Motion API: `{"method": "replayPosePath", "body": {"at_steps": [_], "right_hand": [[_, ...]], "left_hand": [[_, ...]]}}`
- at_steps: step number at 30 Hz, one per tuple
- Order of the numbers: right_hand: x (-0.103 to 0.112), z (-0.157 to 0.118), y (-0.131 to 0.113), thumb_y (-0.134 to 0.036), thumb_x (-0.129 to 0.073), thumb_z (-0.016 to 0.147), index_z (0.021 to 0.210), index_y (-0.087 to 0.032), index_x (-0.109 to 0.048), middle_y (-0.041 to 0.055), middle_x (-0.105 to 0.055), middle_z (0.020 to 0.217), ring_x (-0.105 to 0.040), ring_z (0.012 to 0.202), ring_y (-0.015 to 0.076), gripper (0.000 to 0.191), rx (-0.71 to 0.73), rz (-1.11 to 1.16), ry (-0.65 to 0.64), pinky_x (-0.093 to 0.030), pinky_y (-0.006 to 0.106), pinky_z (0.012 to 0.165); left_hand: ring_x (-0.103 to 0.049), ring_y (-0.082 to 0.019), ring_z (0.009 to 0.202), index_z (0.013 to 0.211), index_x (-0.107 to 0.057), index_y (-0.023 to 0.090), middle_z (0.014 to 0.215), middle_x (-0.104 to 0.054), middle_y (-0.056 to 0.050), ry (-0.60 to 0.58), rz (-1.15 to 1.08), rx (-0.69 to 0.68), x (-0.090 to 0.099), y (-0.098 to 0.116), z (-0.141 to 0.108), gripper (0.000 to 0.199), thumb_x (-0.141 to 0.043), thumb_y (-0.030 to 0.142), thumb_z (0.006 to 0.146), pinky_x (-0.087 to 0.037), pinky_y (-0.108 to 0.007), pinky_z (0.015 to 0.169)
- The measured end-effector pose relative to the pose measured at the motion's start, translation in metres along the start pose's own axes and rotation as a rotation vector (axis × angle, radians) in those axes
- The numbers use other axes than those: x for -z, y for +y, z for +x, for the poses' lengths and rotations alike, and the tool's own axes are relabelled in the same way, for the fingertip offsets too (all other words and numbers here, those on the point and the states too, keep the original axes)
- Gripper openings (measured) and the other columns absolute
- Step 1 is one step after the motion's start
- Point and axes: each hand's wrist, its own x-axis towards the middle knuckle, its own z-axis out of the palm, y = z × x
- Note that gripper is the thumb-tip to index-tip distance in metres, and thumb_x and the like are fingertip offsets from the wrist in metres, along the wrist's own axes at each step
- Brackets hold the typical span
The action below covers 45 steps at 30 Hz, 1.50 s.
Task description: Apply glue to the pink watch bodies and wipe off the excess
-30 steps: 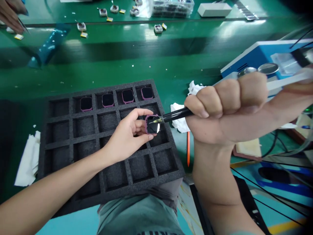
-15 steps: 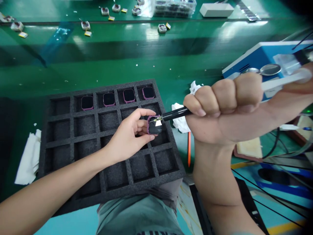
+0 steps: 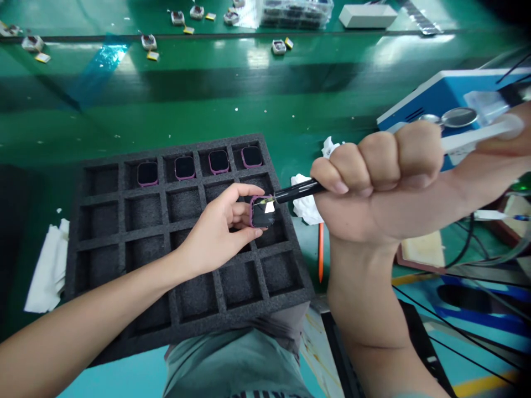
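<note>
My left hand (image 3: pixel 219 232) is closed around a smartwatch case (image 3: pixel 260 218) with a purple frame, pinched by its edges above the dark foam tray (image 3: pixel 83 221). The glassy dark face catches a bright reflection. My right fist (image 3: pixel 377 166) is wrapped round a glue syringe with a black barrel (image 3: pixel 296 190). Its thin needle points left, at the upper part of the case; whether it touches cannot be made out. On the fist's other side the white plunger (image 3: pixel 468 138) sticks out, with my thumb at its end. Several purple-framed watches (image 3: pixel 185 167) lie in the tray's back row.
Small watch parts (image 3: pixel 279 47) are spread along the green belt at the back. Crumpled white tissue (image 3: pixel 306 204) and an orange stick (image 3: pixel 321 254) lie right of the tray, folded white cloth (image 3: pixel 47 268) left. A blue box (image 3: pixel 468 94) and cables stand at the right.
The watch parts and specks on the green belt have shifted slightly right. Both hands, the watch case and the syringe have stayed almost exactly where they were.
</note>
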Motion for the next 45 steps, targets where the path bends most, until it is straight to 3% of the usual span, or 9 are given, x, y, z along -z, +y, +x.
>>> {"method": "replayPosePath", "body": {"at_steps": [3, 10, 16, 21, 27, 31, 41, 45], "right_hand": [[-0.001, -0.001, -0.001, -0.090, -0.054, 0.080, 0.047, -0.022, -0.023, -0.0038, -0.007, 0.048, -0.017, 0.040, 0.0106, 0.082, -0.011, 0.011, 0.037, -0.031, 0.031, 0.041], [-0.010, -0.002, -0.006, -0.075, -0.057, 0.090, 0.050, -0.022, -0.023, -0.0041, -0.013, 0.048, -0.021, 0.040, 0.0096, 0.075, -0.017, 0.019, -0.025, -0.031, 0.029, 0.043], [-0.031, -0.006, -0.021, -0.044, -0.078, 0.085, 0.054, -0.018, -0.018, -0.0041, -0.014, 0.051, -0.023, 0.050, 0.0089, 0.072, -0.219, -0.031, 0.196, -0.034, 0.027, 0.053], [-0.027, -0.009, -0.023, -0.055, -0.078, 0.082, 0.052, -0.018, -0.030, -0.0030, -0.015, 0.052, -0.028, 0.050, 0.0108, 0.068, -0.231, -0.053, 0.202, -0.037, 0.029, 0.052], [-0.030, -0.007, -0.022, -0.044, -0.079, 0.084, 0.055, -0.017, -0.021, -0.0037, -0.014, 0.053, -0.024, 0.052, 0.0089, 0.071, -0.212, -0.030, 0.214, -0.035, 0.027, 0.055], [-0.029, -0.004, -0.019, -0.045, -0.075, 0.087, 0.053, -0.019, -0.021, -0.0042, -0.012, 0.052, -0.020, 0.048, 0.0086, 0.069, -0.146, -0.018, 0.159, -0.031, 0.028, 0.051], [-0.034, -0.006, -0.021, -0.043, -0.078, 0.085, 0.057, -0.019, -0.013, -0.0048, -0.009, 0.054, -0.015, 0.051, 0.0087, 0.075, -0.159, -0.032, 0.233, -0.029, 0.028, 0.053], [-0.025, -0.004, -0.016, -0.045, -0.079, 0.084, 0.053, -0.019, -0.018, -0.0046, -0.009, 0.052, -0.017, 0.047, 0.0087, 0.073, -0.126, -0.034, 0.196, -0.029, 0.028, 0.050]], "left_hand": [[-0.072, -0.017, 0.085, 0.123, -0.051, 0.020, 0.090, -0.074, -0.002, -0.002, -0.003, -0.002, 0.000, 0.001, 0.000, 0.051, -0.072, 0.008, 0.078, -0.053, -0.033, 0.081], [-0.073, -0.018, 0.087, 0.124, -0.051, 0.020, 0.091, -0.075, -0.002, -0.001, -0.003, 0.001, 0.001, -0.001, 0.000, 0.052, -0.073, 0.008, 0.078, -0.053, -0.033, 0.081], [-0.073, -0.018, 0.086, 0.122, -0.053, 0.021, 0.090, -0.074, -0.001, 0.004, -0.012, 0.002, 0.000, 0.001, 0.000, 0.051, -0.074, 0.007, 0.078, -0.053, -0.032, 0.081], [-0.072, -0.017, 0.084, 0.122, -0.053, 0.021, 0.089, -0.074, -0.001, 0.005, -0.012, 0.001, 0.000, 0.001, 0.000, 0.051, -0.074, 0.006, 0.078, -0.052, -0.031, 0.080], [-0.072, -0.017, 0.085, 0.123, -0.052, 0.020, 0.090, -0.074, -0.001, -0.002, -0.007, 0.001, 0.001, 0.000, -0.001, 0.051, -0.074, 0.007, 0.079, -0.053, -0.032, 0.081], [-0.072, -0.016, 0.084, 0.123, -0.052, 0.020, 0.089, -0.073, -0.001, -0.003, -0.002, -0.002, 0.001, 0.000, 0.000, 0.050, -0.073, 0.007, 0.079, -0.053, -0.032, 0.081], [-0.073, -0.017, 0.085, 0.122, -0.053, 0.021, 0.088, -0.073, 0.000, 0.000, 0.008, 0.007, 0.001, 0.000, -0.001, 0.050, -0.073, 0.008, 0.079, -0.053, -0.032, 0.080], [-0.073, -0.017, 0.085, 0.122, -0.053, 0.021, 0.088, -0.073, 0.000, 0.001, -0.002, 0.001, 0.001, 0.000, 0.000, 0.050, -0.074, 0.007, 0.079, -0.054, -0.032, 0.081]]}}
